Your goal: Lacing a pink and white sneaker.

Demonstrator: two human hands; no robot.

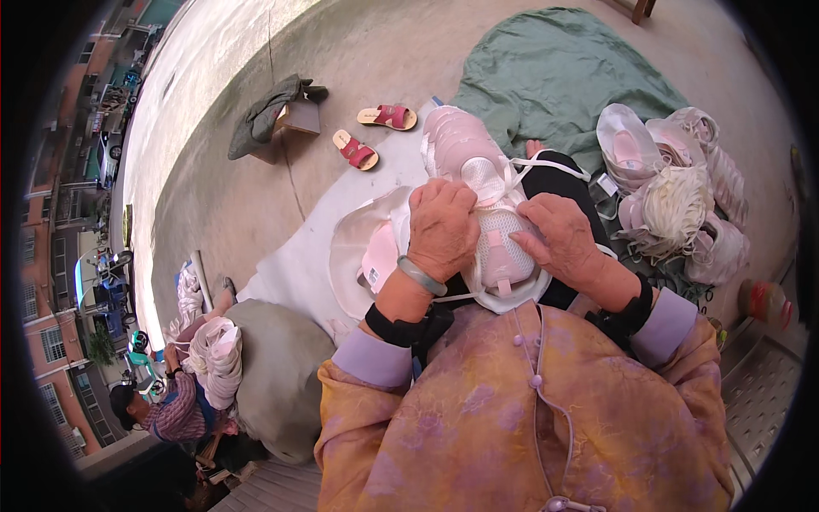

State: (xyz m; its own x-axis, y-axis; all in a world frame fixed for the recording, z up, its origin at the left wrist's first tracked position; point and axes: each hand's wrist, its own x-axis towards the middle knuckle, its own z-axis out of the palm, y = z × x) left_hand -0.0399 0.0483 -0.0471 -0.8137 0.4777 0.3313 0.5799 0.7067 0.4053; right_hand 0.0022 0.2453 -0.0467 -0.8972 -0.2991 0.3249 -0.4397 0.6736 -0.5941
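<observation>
A pink and white shoe upper (498,247) lies across my lap, its heel tab toward my body. My left hand (444,226), with a pale bangle on the wrist, is closed on its left edge, fingertips curled out of sight. At the opposite edge, my right hand (563,239) has bent fingers and thumb drawn together; what is pinched there is hidden. A white lace (550,167) loops above the right hand. Just beyond lies a stack of nested pink uppers (456,141). Beside my left hand is another pale upper (381,256) with a pink lining.
Bundled uppers and laces (678,196) are heaped at right, beside a green cloth (567,72). Red sandals (388,117) and a cloth-draped box (297,118) stand on the floor at far left. Another person (183,414) sits at lower left near more uppers. A jar (765,303) stands at right.
</observation>
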